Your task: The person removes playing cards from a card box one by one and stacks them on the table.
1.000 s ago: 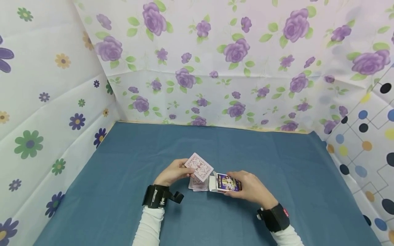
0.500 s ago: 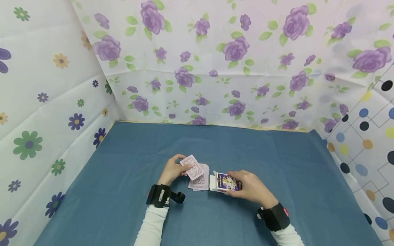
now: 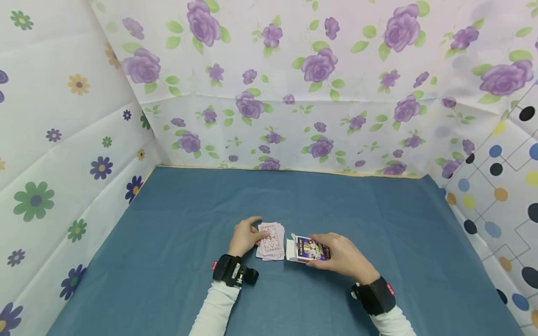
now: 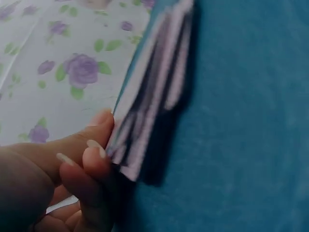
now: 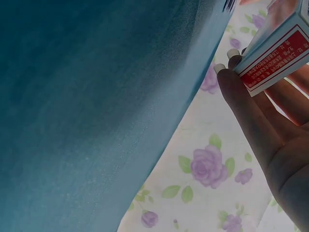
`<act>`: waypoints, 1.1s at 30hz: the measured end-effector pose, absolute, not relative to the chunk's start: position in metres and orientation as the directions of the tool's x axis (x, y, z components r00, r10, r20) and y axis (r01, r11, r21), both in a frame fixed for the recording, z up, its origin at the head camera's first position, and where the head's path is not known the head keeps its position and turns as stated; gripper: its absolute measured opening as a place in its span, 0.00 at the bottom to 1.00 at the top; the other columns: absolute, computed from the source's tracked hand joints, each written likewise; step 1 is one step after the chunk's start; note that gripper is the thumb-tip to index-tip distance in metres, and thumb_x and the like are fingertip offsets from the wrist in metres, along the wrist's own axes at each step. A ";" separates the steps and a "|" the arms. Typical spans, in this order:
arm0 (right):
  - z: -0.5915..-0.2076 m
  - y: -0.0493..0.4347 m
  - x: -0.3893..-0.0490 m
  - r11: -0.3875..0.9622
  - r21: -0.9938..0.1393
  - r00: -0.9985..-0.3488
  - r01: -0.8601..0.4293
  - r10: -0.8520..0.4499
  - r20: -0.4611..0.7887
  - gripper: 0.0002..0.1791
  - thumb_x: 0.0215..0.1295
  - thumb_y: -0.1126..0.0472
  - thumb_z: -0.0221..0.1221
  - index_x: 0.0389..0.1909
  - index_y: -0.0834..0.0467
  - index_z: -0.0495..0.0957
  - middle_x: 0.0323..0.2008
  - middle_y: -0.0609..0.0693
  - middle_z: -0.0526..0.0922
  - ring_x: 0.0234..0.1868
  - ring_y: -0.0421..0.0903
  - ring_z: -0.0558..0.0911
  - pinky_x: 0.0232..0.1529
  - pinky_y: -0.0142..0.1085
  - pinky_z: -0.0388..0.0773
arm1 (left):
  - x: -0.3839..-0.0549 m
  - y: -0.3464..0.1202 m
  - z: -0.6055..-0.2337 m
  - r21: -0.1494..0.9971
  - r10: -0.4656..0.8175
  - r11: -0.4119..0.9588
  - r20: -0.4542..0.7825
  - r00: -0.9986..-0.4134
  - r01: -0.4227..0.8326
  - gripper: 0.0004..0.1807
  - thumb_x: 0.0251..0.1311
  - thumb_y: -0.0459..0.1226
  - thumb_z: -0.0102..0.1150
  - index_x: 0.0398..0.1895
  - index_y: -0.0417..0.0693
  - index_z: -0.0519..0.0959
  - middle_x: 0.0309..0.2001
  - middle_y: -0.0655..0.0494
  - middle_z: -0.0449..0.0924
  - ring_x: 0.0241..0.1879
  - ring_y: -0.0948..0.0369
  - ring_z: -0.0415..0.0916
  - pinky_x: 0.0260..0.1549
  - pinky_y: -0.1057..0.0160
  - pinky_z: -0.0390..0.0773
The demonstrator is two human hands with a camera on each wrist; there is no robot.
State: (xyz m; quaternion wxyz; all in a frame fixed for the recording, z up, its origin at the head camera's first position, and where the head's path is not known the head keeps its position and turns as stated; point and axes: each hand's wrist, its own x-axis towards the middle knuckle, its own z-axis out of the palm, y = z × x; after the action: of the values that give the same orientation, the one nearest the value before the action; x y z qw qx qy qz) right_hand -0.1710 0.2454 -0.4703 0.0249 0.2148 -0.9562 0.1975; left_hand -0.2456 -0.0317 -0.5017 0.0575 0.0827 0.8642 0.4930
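Observation:
Over a loose pile of playing cards [image 3: 280, 233] on the blue cloth, my left hand [image 3: 245, 237] pinches the left edge of a face-down playing card [image 3: 270, 243] with a red back pattern. In the left wrist view, the thumb and fingertips meet at the corner of several stacked cards [image 4: 149, 106]; how many are held I cannot tell. My right hand [image 3: 346, 256] grips the purple-and-white card box [image 3: 312, 248] from its right end. The box lies just right of the pile, its white flap open toward the cards. Its red-labelled side [image 5: 280, 60] shows in the right wrist view.
A blue cloth [image 3: 189, 200] covers the table. White floral sheets [image 3: 269, 93] rise at the back and left, and a dotted sheet [image 3: 496, 219] stands on the right. Black straps with cameras sit on both wrists.
My left hand has lowered the playing card from a raised, tilted position onto the pile, where it now lies nearly straight. The right hand and card box have stayed put.

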 end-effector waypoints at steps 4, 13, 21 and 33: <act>-0.470 0.245 -0.171 0.829 -0.366 -0.906 -0.422 -0.403 0.133 0.39 0.52 0.32 0.64 0.58 0.53 0.78 0.49 0.49 0.84 0.43 0.40 0.79 0.42 0.39 0.76 | -0.244 -0.029 -0.500 0.849 0.163 0.522 -0.003 -0.987 0.084 0.33 0.54 0.37 0.69 0.62 0.34 0.70 0.18 0.50 0.80 0.15 0.63 0.73 0.18 0.66 0.69; -0.470 0.243 -0.171 0.829 -0.361 -0.903 -0.428 -0.408 0.134 0.38 0.52 0.32 0.65 0.57 0.54 0.79 0.49 0.50 0.84 0.44 0.41 0.80 0.43 0.40 0.77 | -0.239 -0.028 -0.494 0.848 0.150 0.518 0.043 -0.988 0.116 0.30 0.55 0.35 0.68 0.59 0.31 0.71 0.21 0.46 0.79 0.16 0.62 0.72 0.18 0.63 0.69; -0.468 0.243 -0.171 0.823 -0.356 -0.896 -0.443 -0.418 0.149 0.38 0.52 0.32 0.64 0.57 0.54 0.78 0.49 0.49 0.84 0.44 0.41 0.80 0.41 0.38 0.76 | -0.224 -0.018 -0.453 0.803 0.399 0.520 0.074 -0.914 0.291 0.07 0.59 0.38 0.65 0.38 0.45 0.85 0.23 0.52 0.77 0.19 0.63 0.66 0.20 0.66 0.65; -0.466 0.242 -0.170 0.831 -0.334 -0.896 -0.444 -0.422 0.142 0.39 0.52 0.31 0.63 0.58 0.54 0.78 0.48 0.50 0.84 0.43 0.42 0.81 0.39 0.38 0.76 | -0.205 0.003 -0.444 0.780 0.516 0.486 0.109 -0.850 0.395 0.03 0.61 0.38 0.64 0.34 0.50 0.84 0.18 0.59 0.63 0.16 0.66 0.53 0.20 0.68 0.54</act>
State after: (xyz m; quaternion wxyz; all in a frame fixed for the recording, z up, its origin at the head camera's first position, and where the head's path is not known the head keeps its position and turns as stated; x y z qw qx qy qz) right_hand -0.1700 0.2421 -0.4660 0.0312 0.2264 -0.9564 0.1820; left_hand -0.2045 0.0032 -0.4439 0.0702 0.2651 0.8590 0.4323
